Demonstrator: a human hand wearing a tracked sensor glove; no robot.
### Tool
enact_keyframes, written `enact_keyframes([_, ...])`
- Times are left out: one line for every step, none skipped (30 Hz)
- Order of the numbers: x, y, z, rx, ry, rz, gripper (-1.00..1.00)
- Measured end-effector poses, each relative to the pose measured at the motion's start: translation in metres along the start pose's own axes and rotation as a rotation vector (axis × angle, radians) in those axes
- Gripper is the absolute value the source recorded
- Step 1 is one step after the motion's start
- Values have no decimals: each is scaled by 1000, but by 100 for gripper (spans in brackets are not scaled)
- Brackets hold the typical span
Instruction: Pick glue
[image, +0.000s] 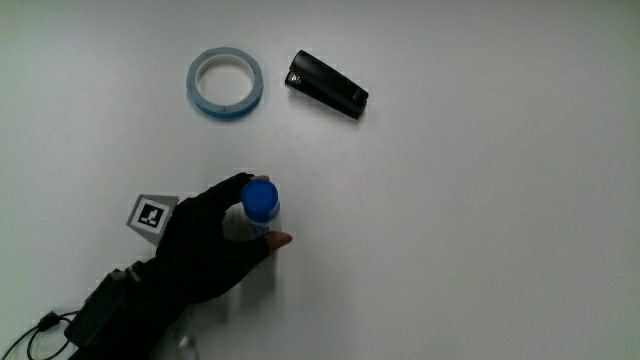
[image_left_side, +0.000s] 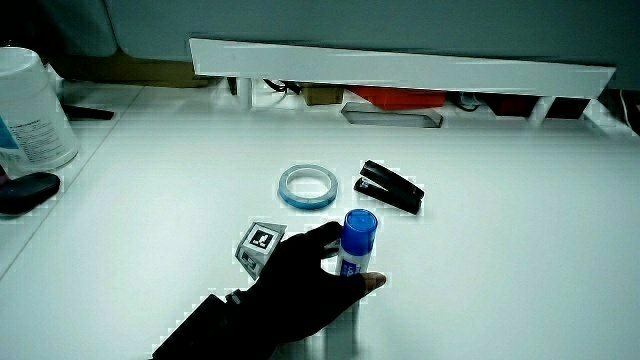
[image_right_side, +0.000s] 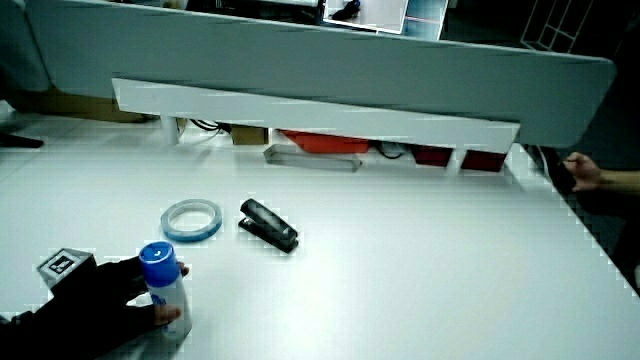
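Standing upright low in the frame, the blue-capped glue stick is wrapped by your gloved hand, fingers closed around its white body; no label is readable. Higher up lie a tape ring and black stapler.

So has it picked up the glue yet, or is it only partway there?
Partway. Done: the hand has reached the glue, and its fingers are wrapped around the upright stick below the blue cap. In hand: the grip. Whether the stick is already off the table cannot be told. Left: a clear lift. The tape and the stapler lie untouched, farther from the person.
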Motion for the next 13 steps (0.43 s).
enact_keyframes([1, 0, 0, 3, -1, -5, 100])
enact_keyframes([1, 0, 1, 0, 7, 3, 100])
enact_keyframes([0, 0, 1, 3, 7, 3, 100])
enact_keyframes([2, 1, 2, 5, -2, 15, 100])
enact_keyframes([1, 3, 4, 10, 0, -28, 100])
enact_keyframes([0, 5, 7, 19, 19, -36, 100])
enact_keyframes([4, 9, 8, 22, -3, -57, 100])
enact_keyframes([7, 12, 10, 27, 5, -60, 100])
enact_keyframes([11, 16, 13, 29, 40, -88, 100])
enact_keyframes([18, 20, 15, 40, 10, -87, 100])
enact_keyframes([21, 24, 17, 43, 37, -113, 100])
enact_keyframes([19, 29, 21, 52, 97, -145, 100])
enact_keyframes([21, 33, 25, 62, 294, -75, 100])
